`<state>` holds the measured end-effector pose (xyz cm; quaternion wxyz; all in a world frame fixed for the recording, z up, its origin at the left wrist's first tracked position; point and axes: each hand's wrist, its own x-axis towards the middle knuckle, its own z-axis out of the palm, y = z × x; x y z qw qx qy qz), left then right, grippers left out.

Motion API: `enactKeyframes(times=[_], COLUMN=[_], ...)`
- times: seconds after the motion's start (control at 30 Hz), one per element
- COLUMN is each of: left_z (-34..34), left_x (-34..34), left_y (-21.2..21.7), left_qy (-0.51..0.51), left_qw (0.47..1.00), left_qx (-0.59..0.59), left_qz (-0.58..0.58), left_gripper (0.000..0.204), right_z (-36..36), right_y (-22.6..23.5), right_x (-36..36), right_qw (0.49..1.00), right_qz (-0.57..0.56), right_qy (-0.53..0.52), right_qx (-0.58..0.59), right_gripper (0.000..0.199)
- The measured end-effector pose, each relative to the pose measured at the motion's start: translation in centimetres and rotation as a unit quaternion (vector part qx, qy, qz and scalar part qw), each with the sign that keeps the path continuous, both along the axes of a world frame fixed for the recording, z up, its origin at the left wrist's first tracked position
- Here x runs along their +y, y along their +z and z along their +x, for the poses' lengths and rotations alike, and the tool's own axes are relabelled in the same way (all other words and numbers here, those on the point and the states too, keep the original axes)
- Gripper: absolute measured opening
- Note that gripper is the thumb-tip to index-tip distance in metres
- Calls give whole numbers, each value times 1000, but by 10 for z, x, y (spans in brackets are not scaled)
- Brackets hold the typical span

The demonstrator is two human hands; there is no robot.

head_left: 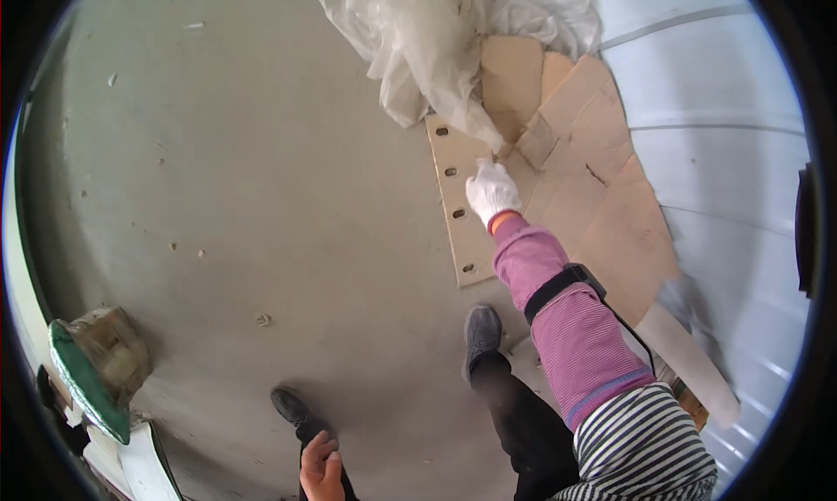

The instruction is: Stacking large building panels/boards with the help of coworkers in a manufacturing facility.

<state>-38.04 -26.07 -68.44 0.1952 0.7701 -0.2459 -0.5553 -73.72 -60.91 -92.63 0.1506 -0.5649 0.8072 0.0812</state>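
Observation:
My right hand (493, 191), in a white knit glove, reaches out over flattened cardboard. Its fingers are closed at the narrow, taut-looking end of a crumpled translucent plastic sheet (427, 43), which spreads away toward the far edge. Beneath that hand lies a cardboard piece (475, 244) with a row of oval holes along its left side. More brown cardboard sheets (602, 187) overlap to the right, creased and torn in places. My left hand (321, 468) is bare and hangs low near my left leg, fingers loosely bent and holding nothing.
A pale panelled wall (715, 161) borders the cardboard on the right. At the lower left sits a bundle with a green side and clear wrapping (105, 361), near white sheets (144, 462). Small scraps (263, 320) dot the grey floor (288, 178). My shoes (481, 334) stand below the cardboard.

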Motion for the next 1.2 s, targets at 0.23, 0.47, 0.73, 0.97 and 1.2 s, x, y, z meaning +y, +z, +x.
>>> enactKeyframes(times=[0.23, 0.47, 0.73, 0.97, 1.2], left_z=[-24, -13, -11, 32, 51], left_x=[-16, 11, 21, 150, 400], left_y=[-1, -28, -11, 162, 185], left_qy=[-64, -55, -93, 240, 242], left_qw=[987, 996, 987, 963, 882], left_qx=[97, 29, -97, -126, -370], left_qz=[108, 61, -82, -5, 160], left_gripper=[36, 37, 45, 41, 36], right_z=[-42, 90, 226, 113, -31], right_y=[-27, -17, 101, 373, 463], right_x=[-8, 42, 130, 178, 95], right_qw=[994, 954, 884, 857, 885], right_qz=[-61, 29, 80, 342, 258], right_qy=[-53, -147, 166, 311, 387], right_qx=[-75, -261, -430, -227, 34], right_gripper=[31, 48, 51, 57, 35])
